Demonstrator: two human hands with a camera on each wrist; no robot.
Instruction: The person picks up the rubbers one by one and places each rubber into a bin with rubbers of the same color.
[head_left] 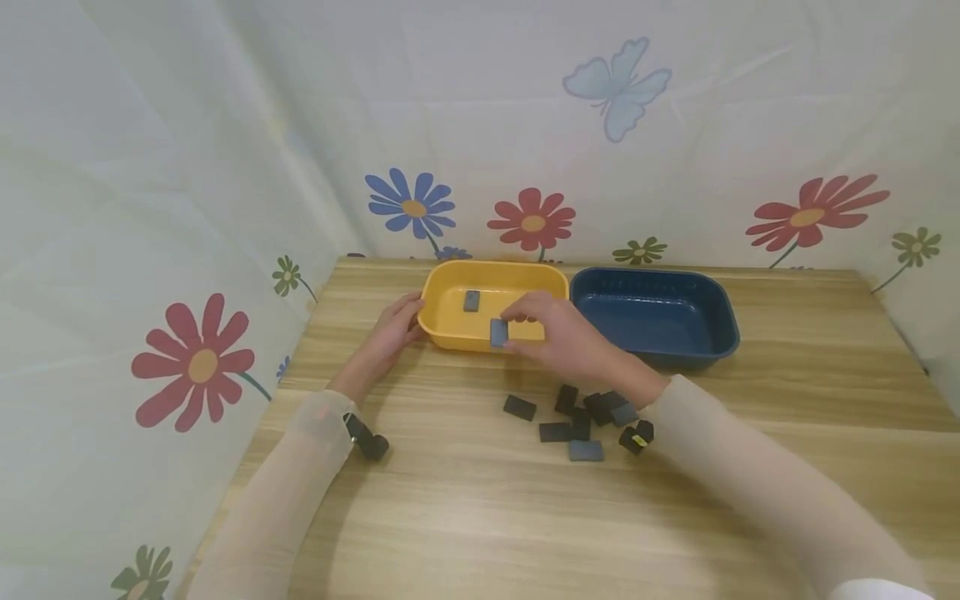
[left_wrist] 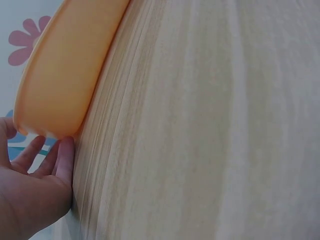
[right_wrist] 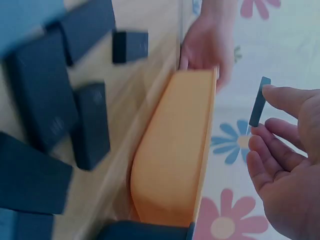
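Note:
My right hand pinches a small dark rectangular block between thumb and fingertips, upright over the near rim of the yellow bin. In the right wrist view, the pinched block appears edge-on, above the bin's rim. Another block lies inside the bin. At the bin's left end, my left hand rests its loosely extended fingers against the outer wall, thumb near the rim. Several more dark blocks lie loosely grouped on the table in front of the bins, some touching or overlapping.
A dark blue bin stands beside the yellow one, on its right, with nothing visible inside. Both are near the back of the wood-grain table. Behind and to the left hangs a white cloth printed with flowers and a butterfly.

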